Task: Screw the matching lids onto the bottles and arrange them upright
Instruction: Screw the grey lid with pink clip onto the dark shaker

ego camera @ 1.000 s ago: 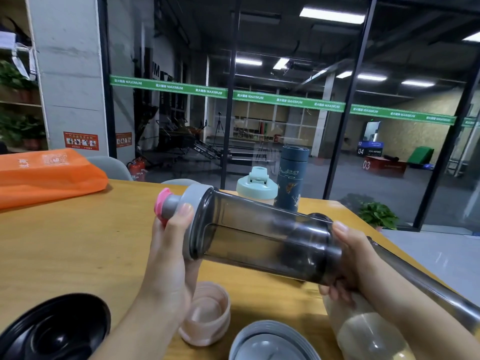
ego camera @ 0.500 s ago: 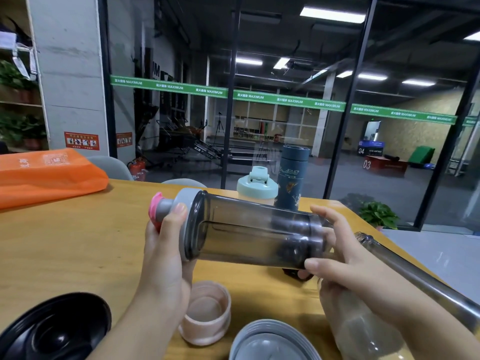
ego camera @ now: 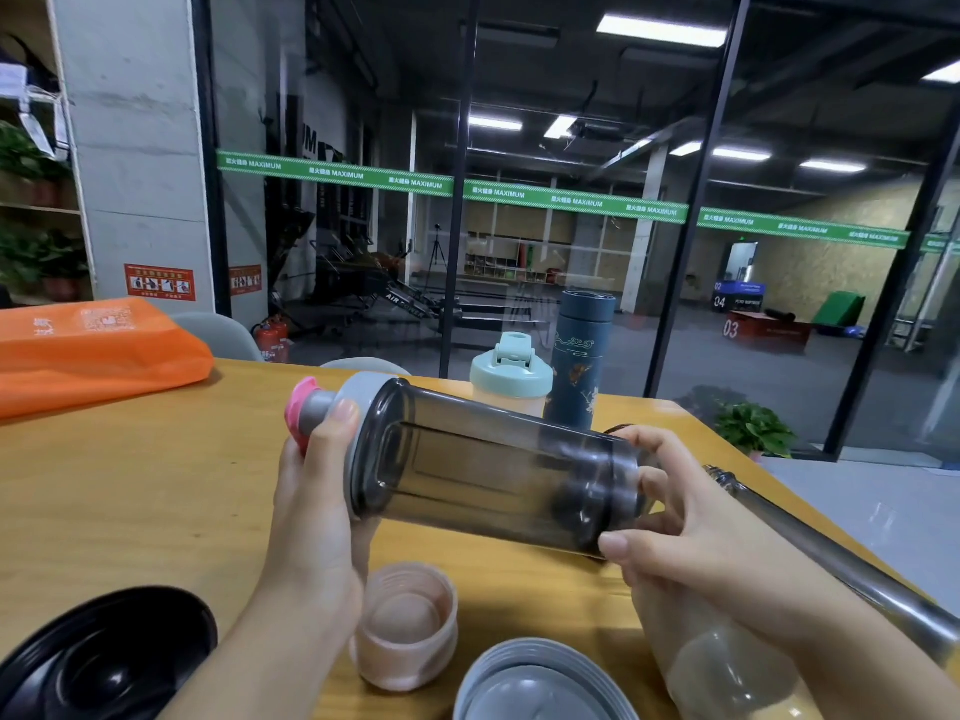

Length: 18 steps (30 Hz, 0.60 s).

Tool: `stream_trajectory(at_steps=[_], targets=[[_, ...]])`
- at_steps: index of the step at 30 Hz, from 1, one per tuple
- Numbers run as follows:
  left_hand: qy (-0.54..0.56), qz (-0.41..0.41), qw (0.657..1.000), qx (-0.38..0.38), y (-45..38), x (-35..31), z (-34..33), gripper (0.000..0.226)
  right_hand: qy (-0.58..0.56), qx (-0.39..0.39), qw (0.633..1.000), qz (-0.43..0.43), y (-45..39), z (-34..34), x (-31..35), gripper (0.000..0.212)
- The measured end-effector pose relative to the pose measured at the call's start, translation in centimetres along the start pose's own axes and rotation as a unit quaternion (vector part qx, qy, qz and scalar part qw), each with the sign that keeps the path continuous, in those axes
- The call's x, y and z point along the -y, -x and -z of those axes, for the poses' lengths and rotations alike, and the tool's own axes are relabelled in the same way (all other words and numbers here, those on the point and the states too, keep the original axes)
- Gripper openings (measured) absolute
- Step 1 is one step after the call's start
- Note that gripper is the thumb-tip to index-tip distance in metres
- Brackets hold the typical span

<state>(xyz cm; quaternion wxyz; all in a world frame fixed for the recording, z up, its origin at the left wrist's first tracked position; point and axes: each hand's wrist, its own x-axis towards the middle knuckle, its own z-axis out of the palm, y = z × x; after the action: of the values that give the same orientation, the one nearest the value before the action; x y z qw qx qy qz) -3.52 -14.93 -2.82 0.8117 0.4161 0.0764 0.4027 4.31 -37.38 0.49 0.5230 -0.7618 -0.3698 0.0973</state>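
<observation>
Smoky grey-tinted shaker bottle (ego camera: 488,475) is held in the air above the wooden table (ego camera: 130,485), mid-frame, lying nearly horizontal. Long axis runs approx 10 o'clock to 4 o'clock: the grey lid (ego camera: 358,433) w/ pink cap (ego camera: 297,414) points to 10, the base to 4.

Left hand (ego camera: 317,511) wraps the lid end, thumb curled over the grey collar, palm beneath. Right hand (ego camera: 670,517) pinches round the base end, thumb and fingers curled on its dark bottom section.

Step in hand, by my read: tightening or checking this lid; it looks seated flush, tho thread engagement can't be confirmed. Next move calls for a final counter-twist btwn the two hands, then tipping the base down and standing the bottle up.

At 6 o'clock of it, on the table: a pink cup-like piece (ego camera: 405,626), open side up, and a grey lid stack (ego camera: 540,683). A black lid (ego camera: 104,662) lies at 7. A clear bottle (ego camera: 727,667) lies under the right wrist at 5, w/ a slim steel flask (ego camera: 841,569) just beyond. At 12, two finished ones stand upright: a mint-lidded bottle (ego camera: 511,376) and a dark blue flask (ego camera: 576,356). An orange bag (ego camera: 98,350) sits at 10.
</observation>
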Motion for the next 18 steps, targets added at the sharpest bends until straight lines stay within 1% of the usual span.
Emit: stream_trajectory(at_steps=[3, 8, 10, 11, 12, 14, 15, 16, 18], targets=[[0.001, 0.0, 1.0, 0.011, 0.0, 0.0, 0.1, 0.016, 0.008, -0.011, 1.0, -0.011, 0.0, 0.1, 0.1, 0.074], [0.003, -0.001, 0.999, 0.035, 0.2, -0.1, 0.1, 0.018, 0.0, -0.017, 1.0, -0.013, 0.0, 0.2, -0.4, 0.071], [0.001, -0.005, 0.999, 0.049, 0.3, -0.2, 0.0, 0.027, 0.007, -0.013, 1.0, -0.016, -0.2, 0.3, -0.6, 0.07], [-0.001, -0.006, 0.998, 0.059, 0.4, -0.2, 0.0, 0.039, 0.006, -0.016, 1.0, -0.016, -0.5, 0.3, -0.9, 0.073], [-0.002, -0.006, 0.998, 0.069, 0.4, -0.3, 0.0, 0.052, 0.004, -0.021, 1.0, -0.015, -0.6, 0.3, -1.1, 0.081], [-0.003, -0.009, 0.997, 0.081, 0.4, -0.4, 0.0, 0.07, -0.011, -0.025, 0.999, -0.02, -1.0, 0.3, -1.7, 0.108], [-0.004, -0.012, 0.996, 0.083, 0.4, -0.5, 0.0, 0.074, -0.028, -0.026, 0.999, -0.031, -1.1, 0.3, -2.0, 0.121], [-0.003, -0.013, 0.996, 0.085, 0.4, -0.5, 0.0, 0.078, -0.041, -0.021, 0.998, -0.045, -1.2, 0.3, -2.1, 0.129], [0.001, -0.013, 0.996, 0.09, 0.3, -0.4, 0.0, 0.082, -0.046, 0.001, 0.996, -0.075, -1.5, 0.5, -2.5, 0.137]])
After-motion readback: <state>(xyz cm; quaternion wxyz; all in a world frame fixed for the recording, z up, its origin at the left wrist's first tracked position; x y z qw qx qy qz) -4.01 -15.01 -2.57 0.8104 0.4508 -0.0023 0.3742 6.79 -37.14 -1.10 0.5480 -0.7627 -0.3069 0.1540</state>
